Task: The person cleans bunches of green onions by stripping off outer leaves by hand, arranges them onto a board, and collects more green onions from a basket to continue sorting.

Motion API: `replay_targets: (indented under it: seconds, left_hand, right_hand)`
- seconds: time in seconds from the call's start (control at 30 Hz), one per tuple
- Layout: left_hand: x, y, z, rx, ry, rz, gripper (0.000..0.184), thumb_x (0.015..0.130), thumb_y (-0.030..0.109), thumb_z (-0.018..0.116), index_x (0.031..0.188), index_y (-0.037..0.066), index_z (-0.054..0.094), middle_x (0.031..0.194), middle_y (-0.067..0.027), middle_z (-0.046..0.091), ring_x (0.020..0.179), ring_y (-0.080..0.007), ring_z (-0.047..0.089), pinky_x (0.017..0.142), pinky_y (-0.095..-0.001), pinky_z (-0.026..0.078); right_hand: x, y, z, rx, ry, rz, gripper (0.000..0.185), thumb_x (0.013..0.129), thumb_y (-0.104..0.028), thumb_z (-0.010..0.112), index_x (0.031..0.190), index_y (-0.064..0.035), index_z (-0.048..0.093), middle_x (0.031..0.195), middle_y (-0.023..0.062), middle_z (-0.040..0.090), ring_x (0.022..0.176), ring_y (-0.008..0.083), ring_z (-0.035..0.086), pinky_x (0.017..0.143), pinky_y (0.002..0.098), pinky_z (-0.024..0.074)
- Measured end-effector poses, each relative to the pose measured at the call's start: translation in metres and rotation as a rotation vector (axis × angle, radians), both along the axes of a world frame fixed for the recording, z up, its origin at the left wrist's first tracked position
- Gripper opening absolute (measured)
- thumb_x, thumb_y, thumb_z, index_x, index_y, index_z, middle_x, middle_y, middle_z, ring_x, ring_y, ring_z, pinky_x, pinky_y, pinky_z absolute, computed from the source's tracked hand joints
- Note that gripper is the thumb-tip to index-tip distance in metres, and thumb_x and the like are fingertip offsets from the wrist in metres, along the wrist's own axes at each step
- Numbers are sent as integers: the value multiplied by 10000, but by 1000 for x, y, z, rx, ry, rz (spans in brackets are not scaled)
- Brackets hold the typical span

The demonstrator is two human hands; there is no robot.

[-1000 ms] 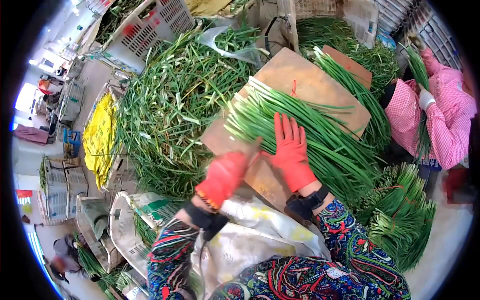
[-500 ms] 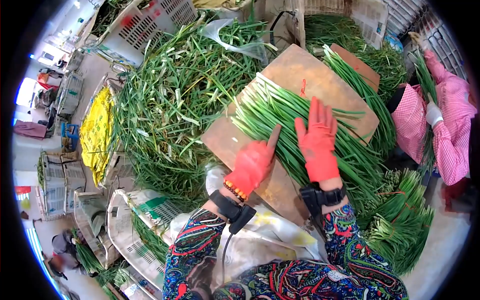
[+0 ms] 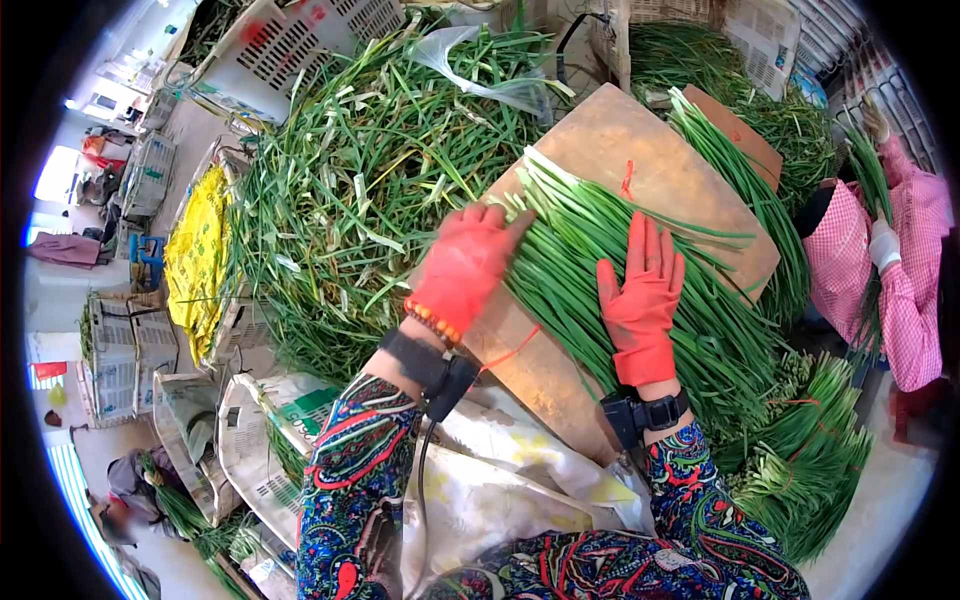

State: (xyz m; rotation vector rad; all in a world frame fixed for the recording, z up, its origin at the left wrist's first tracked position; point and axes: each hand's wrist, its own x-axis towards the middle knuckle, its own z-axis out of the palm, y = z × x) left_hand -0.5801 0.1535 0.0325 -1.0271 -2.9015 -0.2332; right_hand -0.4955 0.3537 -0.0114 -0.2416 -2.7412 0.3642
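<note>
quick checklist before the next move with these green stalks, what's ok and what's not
1. Right hand steadying the green stalks: ok, it appears to lie flat on them.
2. Left hand clear of the right: ok, they are well apart.
3. Grip on the dark tool at the left fingertips: cannot tell, mostly hidden.
4. Red strand closed over the bundle: not ok, red shows on the far and near sides, none across the top.
5. Pale ends level: not ok, they look staggered.
</note>
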Motion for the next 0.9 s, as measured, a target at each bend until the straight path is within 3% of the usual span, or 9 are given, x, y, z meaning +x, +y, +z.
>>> replay_targets:
  seconds: [0.23,0.27,0.37,0.5,0.6,0.63,0.7,0.8,0.9]
  left_hand:
    - [-43,-37,-39,-195,120,347,307,761,267,516,1031,131,569,984,-88,538,956,-272,486,804,-353,397]
    - [-50,-40,-30,-44,-50,515,335,749,225,517,1070,140,561,1001,-80,536,952,-272,486,801,-375,396]
    - [-31,-42,2,103,221,212,499,712,34,489,1199,146,503,1099,-77,542,1047,-280,487,881,-389,388]
    - [-7,-52,-20,151,90,-192,526,705,-10,494,1210,135,492,1223,-85,494,1154,-276,439,998,-418,316]
    - [-14,-64,-31,-124,-305,351,512,709,-21,488,1204,112,491,1293,-102,437,1214,-285,382,1008,-389,315]
    - [-18,-95,-63,-242,-1,399,507,684,-30,495,1164,129,530,1230,-105,493,1155,-283,442,970,-374,357]
    - [-34,-107,-55,76,-3,470,475,671,-38,473,1104,130,570,1113,-95,564,1052,-297,505,915,-381,402]
    - [-23,-69,2,316,111,266,451,670,-64,453,1051,128,601,1012,-96,599,1022,-326,518,928,-367,401]
    - [-14,-47,9,152,182,-260,399,701,4,457,1047,140,603,1047,-73,577,1039,-278,509,916,-383,409]
  right_hand:
    - [0,2,1,8,-17,7,688,796,-363,542,1357,-78,265,1342,112,358,1230,321,321,1022,460,195]
    - [0,2,0,9,-15,5,687,795,-361,543,1357,-79,265,1341,111,358,1229,320,322,1021,460,196]
    - [-1,1,1,7,-20,4,687,792,-354,547,1356,-79,267,1341,109,358,1226,318,324,1020,458,198]
    - [-1,0,1,30,-14,1,684,793,-348,549,1357,-81,267,1341,105,359,1224,311,329,1019,456,204]
    - [0,1,1,40,-10,11,676,797,-347,543,1358,-86,269,1340,103,360,1223,309,331,1016,458,211]
    - [0,0,1,44,-10,11,675,798,-347,543,1357,-86,270,1340,104,360,1223,309,331,1015,459,212]
    - [-1,0,0,51,-13,6,672,799,-346,542,1357,-87,272,1339,104,361,1222,311,332,1012,460,215]
    - [-1,1,0,64,-13,13,670,799,-345,542,1356,-86,273,1342,105,358,1222,315,331,1010,463,219]
    - [-1,0,1,72,-11,16,672,798,-343,544,1356,-85,273,1344,106,355,1219,319,332,1007,467,223]
